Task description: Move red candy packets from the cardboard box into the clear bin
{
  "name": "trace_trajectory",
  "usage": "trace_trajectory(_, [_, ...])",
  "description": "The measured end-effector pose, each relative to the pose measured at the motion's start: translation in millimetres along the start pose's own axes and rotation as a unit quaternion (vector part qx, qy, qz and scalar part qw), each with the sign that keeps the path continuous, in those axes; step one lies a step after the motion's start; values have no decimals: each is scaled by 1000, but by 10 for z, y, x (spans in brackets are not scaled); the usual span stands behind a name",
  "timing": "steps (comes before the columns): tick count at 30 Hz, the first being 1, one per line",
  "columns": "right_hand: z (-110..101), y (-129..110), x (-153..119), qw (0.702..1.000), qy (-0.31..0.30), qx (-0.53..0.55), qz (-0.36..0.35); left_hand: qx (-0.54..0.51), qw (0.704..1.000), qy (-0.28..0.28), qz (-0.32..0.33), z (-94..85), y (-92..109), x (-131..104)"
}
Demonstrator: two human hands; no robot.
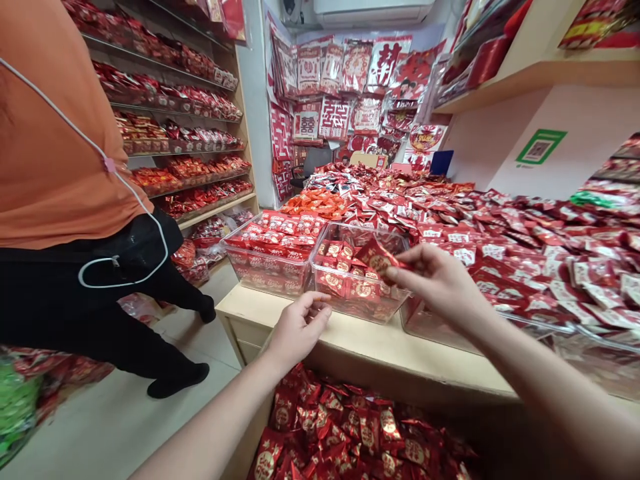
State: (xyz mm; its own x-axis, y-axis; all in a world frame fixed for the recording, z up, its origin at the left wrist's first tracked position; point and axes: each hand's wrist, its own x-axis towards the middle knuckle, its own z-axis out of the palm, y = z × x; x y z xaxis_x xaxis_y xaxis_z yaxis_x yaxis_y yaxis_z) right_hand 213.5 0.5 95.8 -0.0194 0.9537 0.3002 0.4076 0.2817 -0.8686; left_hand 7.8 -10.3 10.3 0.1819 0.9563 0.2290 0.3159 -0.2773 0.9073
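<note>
My right hand (435, 273) pinches a small red wrapped packet (376, 259) with gold print, holding it over a clear plastic bin (360, 312). Similar red packets (336, 281) lie inside this bin. Just in front of the bin's near left corner is my left hand (303, 328), its fingers loosely curled and apart from the thumb, with nothing visible between them. Below both hands, a cardboard box (425, 383) contains a heap of loose red packets (345, 427) with gold labels.
Beside the bin on the left stands another clear bin (270, 270) of red packets. More filled bins and a wide spread of red packets (500, 233) cover the counter (250, 303). At left, a person in an orange shirt (60, 133) stands near stocked shelves (165, 103).
</note>
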Motion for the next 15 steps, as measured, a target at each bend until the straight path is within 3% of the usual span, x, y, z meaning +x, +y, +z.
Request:
trace_trajectory(3, [132,-49,484,995,-18,-8,94,90,995,-30,-23,-2,-154,61])
trace_trajectory(7, [526,61,967,976,-74,2,205,146,988,-50,-17,33,-171,30])
trace_trajectory(11, [821,162,1147,966,-128,-71,214,202,978,-61,-5,37,-104,-28])
trace_trajectory(15, [916,242,1141,956,-173,-187,147,238,969,-64,3,42,-66,-41])
